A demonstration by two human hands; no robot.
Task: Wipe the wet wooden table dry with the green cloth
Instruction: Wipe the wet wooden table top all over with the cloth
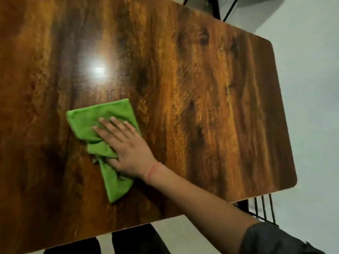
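- On the left half of the wooden table (pixel 211 99): dark, glossy boards with a bright lamp glare above the cloth — no drops or film clear enough to call; too blurred to tell wet from merely shiny.
- Just below that glare, left of centre: the green cloth (pixel 86 118), folded into a broad flat pad at its far end, bunched and trailing toward the near edge. Folded that way, presumably, to put a thick, wide face against the wood and soak up more per pass.
- Over the cloth's right portion: the right hand (pixel 126 149), palm down, flat on the fabric. Fingers (pixel 111 128) extended and slightly spread, tips lying on the pad; thumb tucked down against the bunched middle, pinning the loose fold. Pressing rather than gripping — likely to keep the cloth from slipping while pushed across the surface.
- Further right: wrist bent a little, bare forearm reaching diagonally from the lower right corner, dark sleeve (pixel 271 239) pushed up near the elbow.
- Right of the arm: long stretch of bare board out to the rounded corners, pale floor beyond.
- Left hand: nowhere in view.
- Judged step: mid-wipe, most of the tabletop probably yet to be covered.
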